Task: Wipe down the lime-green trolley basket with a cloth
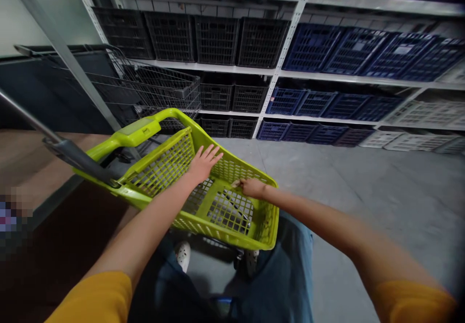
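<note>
A lime-green plastic shopping cart [272,216] stands in front of my legs, its basket walls and floor made of open grid. Over the basket, near the far side wall, my left hand [204,163] has its fingers spread and holds nothing. My right hand [253,188] is inside the basket with its fingers closed round a small pale cloth-like piece [236,183], mostly hidden by the fingers. The cart's handle [138,131] is at the upper left, away from both hands.
White metal shelving [286,42] behind the cart carries black crates [218,39], blue crates [312,47] and pale crates [417,115]. A dark wire cart [160,85] stands at the left, by a slanting metal pole [69,56]. Grey concrete floor [327,177] extends to the right.
</note>
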A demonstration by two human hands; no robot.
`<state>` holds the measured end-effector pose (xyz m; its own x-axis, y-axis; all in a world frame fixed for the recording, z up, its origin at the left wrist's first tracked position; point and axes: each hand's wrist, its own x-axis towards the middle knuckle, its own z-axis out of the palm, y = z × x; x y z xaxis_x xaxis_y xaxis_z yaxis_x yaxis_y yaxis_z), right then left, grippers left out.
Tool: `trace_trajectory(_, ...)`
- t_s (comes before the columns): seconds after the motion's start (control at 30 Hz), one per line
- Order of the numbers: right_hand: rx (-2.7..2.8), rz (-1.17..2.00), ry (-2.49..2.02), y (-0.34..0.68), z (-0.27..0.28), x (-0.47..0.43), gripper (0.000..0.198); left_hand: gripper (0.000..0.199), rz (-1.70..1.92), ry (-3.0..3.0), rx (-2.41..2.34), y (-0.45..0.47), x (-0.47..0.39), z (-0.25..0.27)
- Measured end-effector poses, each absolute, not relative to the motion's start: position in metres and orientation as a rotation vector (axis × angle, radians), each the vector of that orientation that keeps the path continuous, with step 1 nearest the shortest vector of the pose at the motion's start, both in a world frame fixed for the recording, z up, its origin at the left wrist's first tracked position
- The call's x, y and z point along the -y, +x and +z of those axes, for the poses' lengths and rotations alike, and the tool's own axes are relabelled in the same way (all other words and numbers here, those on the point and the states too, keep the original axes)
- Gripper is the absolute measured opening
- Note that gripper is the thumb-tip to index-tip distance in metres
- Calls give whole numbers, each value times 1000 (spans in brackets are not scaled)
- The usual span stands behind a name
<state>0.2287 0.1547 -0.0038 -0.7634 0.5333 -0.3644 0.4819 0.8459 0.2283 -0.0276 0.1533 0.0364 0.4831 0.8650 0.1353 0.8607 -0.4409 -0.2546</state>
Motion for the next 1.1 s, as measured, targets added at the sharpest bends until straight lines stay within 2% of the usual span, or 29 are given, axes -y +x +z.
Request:
trace_trajectory(0.2, -2899, 428, 616, 228, 53, -179, 31, 72, 14, -2414, 1557, -28, -152, 43)
trace_trajectory(0.43, -2545, 217, 585, 267, 20, -144, 20, 70, 112, -2341, 1708, -36, -153, 44)
trace_trajectory(0.53, -2535, 190, 601, 258, 26, -141, 16, 71, 138, -2340, 1714, -36, -153, 44)
trace_trajectory(0.73, -2889, 467, 506, 239, 56, -159, 32, 72, 103, -2335, 1687, -36, -149, 45)
trace_trajectory(0.97, -2585, 354, 636, 259, 29, -135, 21, 71, 175, -2337, 1772, -39, -146, 45)
trace_trajectory(1.1, -2527, 253, 705, 250, 34, -125, 12, 73, 219, -2343, 1821, -37, -144, 48)
